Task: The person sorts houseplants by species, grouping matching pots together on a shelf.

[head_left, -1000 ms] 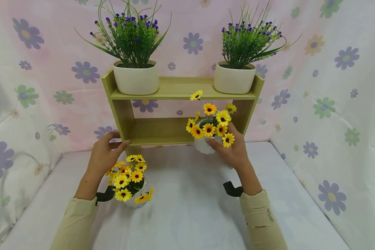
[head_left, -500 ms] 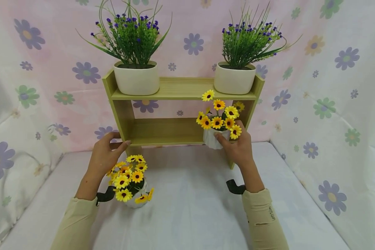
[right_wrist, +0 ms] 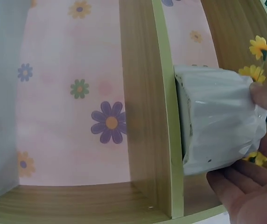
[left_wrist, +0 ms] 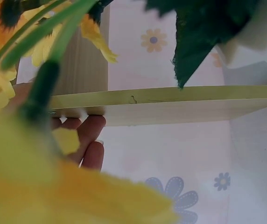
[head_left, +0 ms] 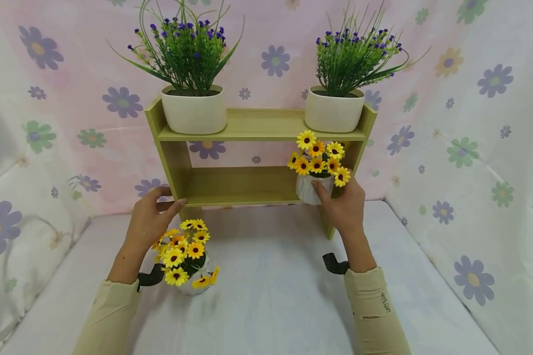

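Note:
My right hand (head_left: 347, 206) grips a white ribbed flowerpot (head_left: 308, 191) of yellow artificial daisies (head_left: 317, 164), thumb in front and fingers round the far side. The pot is at the right part of the lower board's front edge. In the right wrist view the pot's base (right_wrist: 186, 116) lies right along that edge. At the lower left corner of the wooden shelf (head_left: 244, 183), my left hand (head_left: 148, 221) holds the board and side panel. Its fingers (left_wrist: 92, 128) show under the board in the left wrist view, partly hidden by blurred petals.
A second pot of yellow daisies (head_left: 184, 259) stands on the white tabletop (head_left: 266, 296) beside my left wrist. Two cream planters (head_left: 194, 114) with purple-flowered plants occupy both ends of the top board. Flower-printed cloth (head_left: 448, 148) surrounds the table at the back and sides.
My right hand has moved the flowerpot rightward and up toward the right end of the lower board. The left hand keeps its hold on the shelf corner.

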The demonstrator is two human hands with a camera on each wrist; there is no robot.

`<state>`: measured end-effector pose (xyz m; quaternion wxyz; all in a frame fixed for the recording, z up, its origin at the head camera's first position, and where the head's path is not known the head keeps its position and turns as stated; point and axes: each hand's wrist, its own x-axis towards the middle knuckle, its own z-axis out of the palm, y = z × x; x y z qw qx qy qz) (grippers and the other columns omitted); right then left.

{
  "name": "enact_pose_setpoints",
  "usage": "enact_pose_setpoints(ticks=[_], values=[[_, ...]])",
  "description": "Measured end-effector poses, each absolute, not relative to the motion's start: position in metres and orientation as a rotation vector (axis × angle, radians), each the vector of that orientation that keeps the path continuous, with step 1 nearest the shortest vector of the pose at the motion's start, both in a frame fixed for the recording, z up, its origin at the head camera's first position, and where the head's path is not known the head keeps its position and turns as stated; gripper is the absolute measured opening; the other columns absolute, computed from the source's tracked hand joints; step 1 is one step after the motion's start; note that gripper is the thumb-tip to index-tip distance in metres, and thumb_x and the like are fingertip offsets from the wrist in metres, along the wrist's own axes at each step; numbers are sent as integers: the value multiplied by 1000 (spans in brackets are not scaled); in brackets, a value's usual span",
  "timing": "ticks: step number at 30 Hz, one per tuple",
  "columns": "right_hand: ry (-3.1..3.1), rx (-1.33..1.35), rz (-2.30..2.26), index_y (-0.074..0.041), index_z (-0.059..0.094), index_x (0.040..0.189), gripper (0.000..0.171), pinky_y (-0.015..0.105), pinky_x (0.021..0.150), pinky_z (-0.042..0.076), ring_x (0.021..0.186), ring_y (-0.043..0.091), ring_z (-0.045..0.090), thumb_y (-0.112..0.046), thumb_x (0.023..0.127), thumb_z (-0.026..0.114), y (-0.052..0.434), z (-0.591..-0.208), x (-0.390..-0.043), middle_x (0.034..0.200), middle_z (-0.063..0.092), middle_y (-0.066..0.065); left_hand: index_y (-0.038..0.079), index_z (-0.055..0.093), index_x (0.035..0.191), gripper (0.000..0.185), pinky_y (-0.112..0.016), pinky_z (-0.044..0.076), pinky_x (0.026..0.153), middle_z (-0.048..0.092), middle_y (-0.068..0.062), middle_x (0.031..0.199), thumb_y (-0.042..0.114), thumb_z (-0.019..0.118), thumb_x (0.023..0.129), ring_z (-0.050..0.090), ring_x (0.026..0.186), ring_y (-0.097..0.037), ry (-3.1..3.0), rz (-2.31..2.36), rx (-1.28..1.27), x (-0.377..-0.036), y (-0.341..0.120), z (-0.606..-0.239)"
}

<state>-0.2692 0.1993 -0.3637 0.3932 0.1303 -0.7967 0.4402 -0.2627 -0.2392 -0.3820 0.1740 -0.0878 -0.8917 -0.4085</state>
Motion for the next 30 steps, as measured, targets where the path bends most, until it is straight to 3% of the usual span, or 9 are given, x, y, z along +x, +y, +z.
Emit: enact_pose_setpoints(ticks=[15,20,24,30], values=[[-1899,200,957,-8,67,140,56,46,104,58,123,23,66,-25,91,87,195,-360,-265,132,71,8,0,57,144,55,-63,57,97,62,-25,143,39,66,106,68,121,-49,-2532,-1162,-249,-263,-239,-382],[-1881,110,896,0,71,118,42,45,83,59,101,30,61,-27,90,87,189,-361,-262,106,66,16,0,56,145,56,-62,57,97,61,-26,144,40,66,106,68,122,-50,-2541,-1158,-235,-263,-238,-381],[-1861,97,897,2,67,98,29,38,69,55,78,28,61,-22,91,83,178,-364,-262,86,63,15,-1,57,145,56,-62,57,97,61,-26,143,38,66,106,68,121,-50,-2533,-1162,-239,-263,-238,-381],[-1843,177,907,0,64,90,19,34,60,49,70,25,60,-15,91,76,150,-375,-259,79,64,13,-1,57,144,55,-62,58,97,61,-26,143,38,66,107,68,122,-50,-2539,-1161,-233,-263,-238,-380]])
